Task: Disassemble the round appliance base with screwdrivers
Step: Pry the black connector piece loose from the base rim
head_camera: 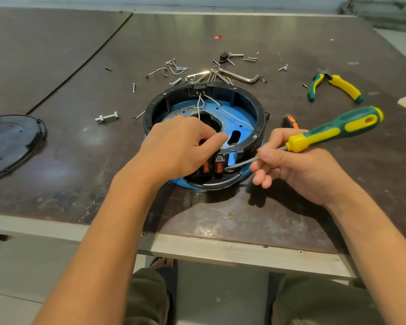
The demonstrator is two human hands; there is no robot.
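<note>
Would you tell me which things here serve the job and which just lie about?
In use: round base, green-yellow screwdriver, left hand, right hand.
Lying about: pliers, hex key, black cover, bolt, loose screws.

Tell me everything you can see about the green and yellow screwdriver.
The screwdriver has a chunky green and yellow handle, plastic by its look, and a thin metal shaft. The right hand grips the shaft just below the handle, which points up and right. Its tip sits at the near side of the round base, beside an orange switch.
</note>
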